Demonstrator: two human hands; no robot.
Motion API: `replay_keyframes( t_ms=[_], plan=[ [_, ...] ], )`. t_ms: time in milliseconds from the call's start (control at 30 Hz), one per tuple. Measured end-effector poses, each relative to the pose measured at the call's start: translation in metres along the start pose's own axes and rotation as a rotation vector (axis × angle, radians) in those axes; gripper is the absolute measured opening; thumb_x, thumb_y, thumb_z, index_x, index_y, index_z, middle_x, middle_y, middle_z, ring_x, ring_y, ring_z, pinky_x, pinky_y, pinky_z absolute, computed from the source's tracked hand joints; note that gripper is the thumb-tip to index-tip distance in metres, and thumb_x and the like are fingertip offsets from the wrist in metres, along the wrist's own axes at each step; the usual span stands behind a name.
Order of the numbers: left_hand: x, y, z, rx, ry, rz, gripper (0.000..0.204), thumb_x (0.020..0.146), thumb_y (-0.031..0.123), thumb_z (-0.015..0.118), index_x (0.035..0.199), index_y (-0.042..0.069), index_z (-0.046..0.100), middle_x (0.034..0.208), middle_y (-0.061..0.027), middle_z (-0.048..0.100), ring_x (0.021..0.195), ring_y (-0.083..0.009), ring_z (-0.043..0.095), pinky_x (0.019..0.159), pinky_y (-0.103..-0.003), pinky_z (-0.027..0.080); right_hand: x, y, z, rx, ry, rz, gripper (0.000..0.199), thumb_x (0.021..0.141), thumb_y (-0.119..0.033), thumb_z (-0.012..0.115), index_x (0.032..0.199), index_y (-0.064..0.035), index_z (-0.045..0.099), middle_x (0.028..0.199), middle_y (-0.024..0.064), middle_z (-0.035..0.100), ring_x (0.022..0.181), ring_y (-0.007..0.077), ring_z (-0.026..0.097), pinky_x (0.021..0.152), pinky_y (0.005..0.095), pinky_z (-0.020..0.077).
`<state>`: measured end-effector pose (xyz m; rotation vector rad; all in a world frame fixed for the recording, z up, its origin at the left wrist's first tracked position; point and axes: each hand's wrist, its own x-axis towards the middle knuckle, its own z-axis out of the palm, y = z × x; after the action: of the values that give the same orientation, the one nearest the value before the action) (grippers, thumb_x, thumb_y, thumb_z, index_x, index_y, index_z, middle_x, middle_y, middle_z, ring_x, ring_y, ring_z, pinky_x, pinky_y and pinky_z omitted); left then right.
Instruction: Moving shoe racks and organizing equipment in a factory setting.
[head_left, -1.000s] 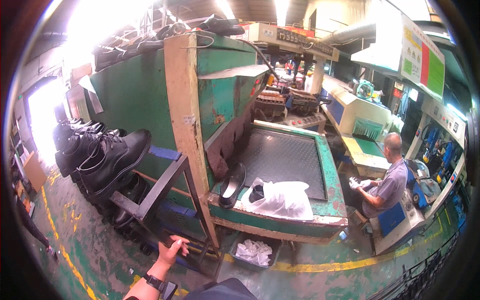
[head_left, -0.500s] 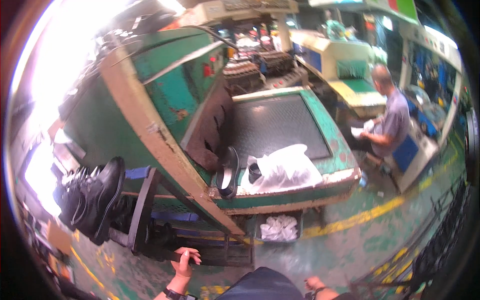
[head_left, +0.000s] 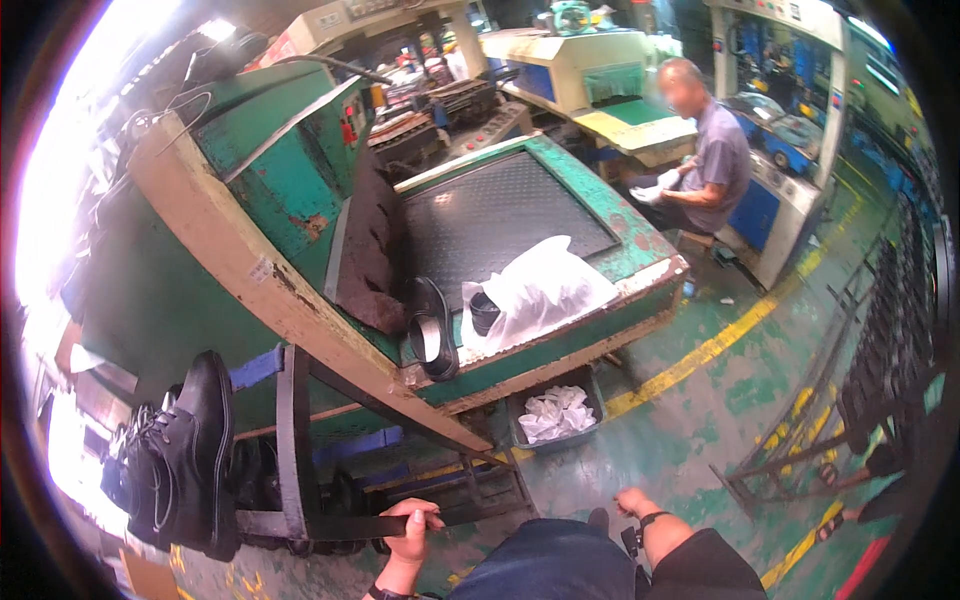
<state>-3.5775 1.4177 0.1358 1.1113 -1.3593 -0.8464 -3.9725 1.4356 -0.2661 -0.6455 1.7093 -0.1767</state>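
Note:
My left hand [head_left: 410, 532] is closed round the end of a dark metal bar on a shoe rack [head_left: 292, 450]. Black lace-up shoes [head_left: 190, 470] stand on the rack, with more black shoes lower down, partly hidden. My right hand [head_left: 632, 502] hangs beside my right leg, its fingers curled in and no object visible in them. Ahead, on the rim of a green machine bed [head_left: 560, 345], one black shoe [head_left: 432, 330] leans next to a white bag [head_left: 545, 295]. Another black shoe [head_left: 484, 314] shows at the bag's opening.
Beneath the bed sits a dark bin [head_left: 556, 440] of crumpled white material. A seated person [head_left: 705, 160] holds something white at the right. Dark racks [head_left: 880, 370] line the right side, where part of another person shows at the lower edge. Yellow lines [head_left: 700, 355] mark the green floor.
My view has swung right and come closer to the machine bed. My left hand has kept to the rack's bar, its fingers now wrapped more closely. The seated person's head has turned toward me.

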Motion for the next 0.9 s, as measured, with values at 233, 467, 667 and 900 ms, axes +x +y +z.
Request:
replay_keyframes(
  t_ms=[233, 467, 667, 900],
  plan=[
    [0.003, -0.011, -0.018, -0.05, -0.235, -0.036, 0.023, 0.092, 0.019, 0.059, 0.095, -0.003, 0.063, 0.078, -0.0101, 0.063, 0.061, -0.0179, 0.064, 0.056, -0.028, 0.052, -0.071, -0.001, 0.059, 0.136, 0.06, -0.037, 0.023, 0.088, -0.025, 0.056, 0.095, -0.0062, 0.069, 0.073, 0.0057, 0.068, 0.055, 0.0161, 0.064, 0.048, 0.0336, 0.0499],
    [0.015, -0.019, -0.015, -0.033, -0.331, 0.038, 0.021, 0.092, 0.011, 0.058, 0.106, -0.003, 0.059, 0.077, -0.0101, 0.065, 0.067, -0.0172, 0.065, 0.061, -0.029, 0.054, -0.134, 0.064, 0.089, 0.163, 0.085, 0.063, 0.021, 0.087, -0.026, 0.059, 0.096, -0.0092, 0.069, 0.075, 0.0055, 0.067, 0.06, 0.0161, 0.064, 0.052, 0.0343, 0.0516],
    [0.009, -0.009, -0.02, -0.009, -0.259, 0.034, 0.021, 0.091, 0.006, 0.057, 0.11, -0.002, 0.059, 0.077, -0.0097, 0.066, 0.069, -0.017, 0.066, 0.064, -0.029, 0.053, -0.127, 0.187, 0.083, -0.248, 0.056, -0.07, 0.029, 0.09, -0.023, 0.054, 0.114, -0.0137, 0.067, 0.086, 0.0098, 0.069, 0.065, 0.0212, 0.065, 0.057, 0.0377, 0.0533],
    [-0.009, -0.003, -0.01, -0.087, -0.118, 0.056, 0.02, 0.095, 0.009, 0.053, 0.109, -0.001, 0.063, 0.071, -0.0055, 0.063, 0.06, -0.011, 0.058, 0.055, -0.024, 0.047, -0.157, 0.168, 0.058, 0.349, 0.172, 0.075, 0.027, 0.085, -0.029, 0.055, 0.096, -0.0065, 0.065, 0.075, 0.0104, 0.06, 0.061, 0.0248, 0.051, 0.06, 0.0483, 0.0451]
  ],
)
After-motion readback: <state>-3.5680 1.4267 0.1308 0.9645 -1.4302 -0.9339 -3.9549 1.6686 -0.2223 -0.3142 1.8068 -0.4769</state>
